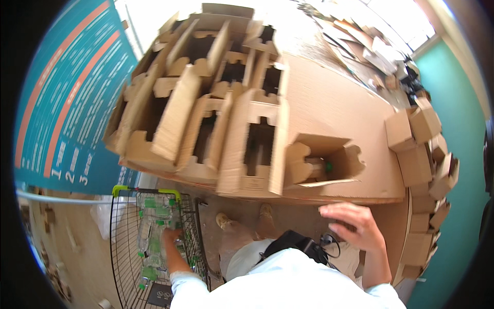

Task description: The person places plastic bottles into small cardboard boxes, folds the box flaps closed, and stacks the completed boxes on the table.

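My left hand (171, 237) reaches down into a black wire shopping cart (119, 242) at the lower left. Its fingers curl against a clear plastic bottle (178, 241), though much of the grip is hidden. Around it lie several clear bottles (145, 234) with green caps and labels. My right hand (356, 225) hovers past the near edge of the cardboard-covered surface (334, 110), fingers stretched out and nothing in them. Just beyond it, an opened cardboard box (321, 175) has something green-capped inside.
Several tall opened boxes (252, 149) stand packed together at the left of the surface. Small cartons (414, 149) are stacked along the green wall at right. A teal printed panel (67, 98) rises at left; flattened cardboard (355, 41) lies piled at the back.
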